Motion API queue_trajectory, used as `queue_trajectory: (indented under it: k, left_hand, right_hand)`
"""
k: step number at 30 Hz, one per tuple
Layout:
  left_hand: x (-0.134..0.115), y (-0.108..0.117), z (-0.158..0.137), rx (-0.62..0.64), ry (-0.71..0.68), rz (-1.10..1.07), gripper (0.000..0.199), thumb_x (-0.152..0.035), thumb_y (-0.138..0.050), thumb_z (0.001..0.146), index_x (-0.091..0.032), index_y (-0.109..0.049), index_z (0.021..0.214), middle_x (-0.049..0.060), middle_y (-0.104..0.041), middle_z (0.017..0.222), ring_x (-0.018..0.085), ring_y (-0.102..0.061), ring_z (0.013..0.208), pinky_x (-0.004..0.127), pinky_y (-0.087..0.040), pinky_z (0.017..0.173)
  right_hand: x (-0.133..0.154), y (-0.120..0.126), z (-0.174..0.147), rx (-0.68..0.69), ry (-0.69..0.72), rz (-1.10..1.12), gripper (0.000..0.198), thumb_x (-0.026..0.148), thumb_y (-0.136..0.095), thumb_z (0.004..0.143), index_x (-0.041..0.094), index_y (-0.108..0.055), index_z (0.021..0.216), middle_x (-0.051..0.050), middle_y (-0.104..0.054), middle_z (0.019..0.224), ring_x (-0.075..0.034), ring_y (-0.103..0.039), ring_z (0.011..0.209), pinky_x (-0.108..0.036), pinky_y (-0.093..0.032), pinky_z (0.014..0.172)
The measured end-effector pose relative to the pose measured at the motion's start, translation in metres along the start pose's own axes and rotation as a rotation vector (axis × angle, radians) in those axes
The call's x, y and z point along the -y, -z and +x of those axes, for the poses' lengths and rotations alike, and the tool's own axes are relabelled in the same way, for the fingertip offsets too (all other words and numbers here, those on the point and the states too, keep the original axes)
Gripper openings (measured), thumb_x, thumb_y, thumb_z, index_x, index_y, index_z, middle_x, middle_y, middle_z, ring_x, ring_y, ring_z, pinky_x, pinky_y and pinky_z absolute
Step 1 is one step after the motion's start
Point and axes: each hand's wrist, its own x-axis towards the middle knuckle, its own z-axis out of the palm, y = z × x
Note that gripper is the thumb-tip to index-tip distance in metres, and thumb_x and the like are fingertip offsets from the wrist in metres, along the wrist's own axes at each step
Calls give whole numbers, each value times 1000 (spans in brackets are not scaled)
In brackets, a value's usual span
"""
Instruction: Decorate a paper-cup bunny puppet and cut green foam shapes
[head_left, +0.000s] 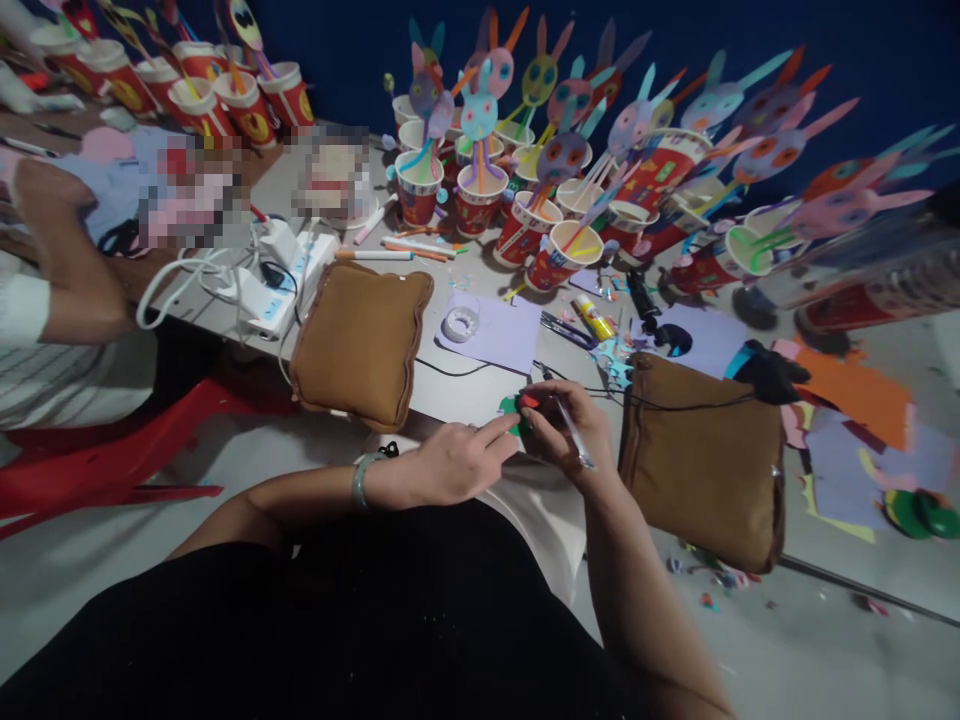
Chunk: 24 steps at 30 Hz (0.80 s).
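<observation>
Close in front of me, over the table's near edge, both my hands meet at a small green paper piece (510,406) with a red piece (529,400) beside it. My left hand (461,462) has its fingers closed at the green piece's left side; the thumb is mostly hidden. My right hand (570,425) pinches the red and green pieces between thumb and fingers. A clear, pen-like stick (574,436) also lies across this hand. Beyond them on the table are a lilac paper sheet (506,335) and a white tape roll (460,322).
Brown cushions lie at left (360,345) and right (701,460). Red paper cups (481,200) with rabbit-faced spoons line the back. A power strip (289,290), scissors (566,330), a glue stick (592,318) and scraps lie about. Another person's arm (67,270) is at left.
</observation>
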Motion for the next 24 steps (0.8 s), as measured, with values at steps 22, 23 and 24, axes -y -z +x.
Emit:
queue_trajectory:
  k: [22, 23, 24]
  left_hand:
    - [-5, -6, -8, 108, 5, 62, 32, -17, -38, 95, -13, -55, 122, 22, -42, 152, 9, -59, 60, 28, -44, 54]
    - [-4, -5, -8, 111, 4, 69, 33, -17, -38, 95, -13, -55, 123, 23, -41, 153, 9, -59, 60, 28, -43, 53]
    - [-4, -5, -8, 114, 0, 77, 33, -17, -38, 95, -13, -55, 123, 23, -41, 153, 9, -59, 60, 28, -43, 53]
  right_hand:
    - [-4, -6, -30, -160, 6, 36, 26, 34, -73, 82, 24, -66, 104, -5, -72, 94, -17, -68, 74, -34, -58, 71]
    - [-2, -6, -29, -145, 20, 18, 25, 34, -72, 82, 24, -66, 105, -5, -72, 95, -18, -68, 75, -35, -58, 72]
    - [-1, -7, -28, -131, 32, 7, 25, 33, -72, 83, 24, -66, 106, -6, -73, 96, -18, -69, 77, -35, -58, 74]
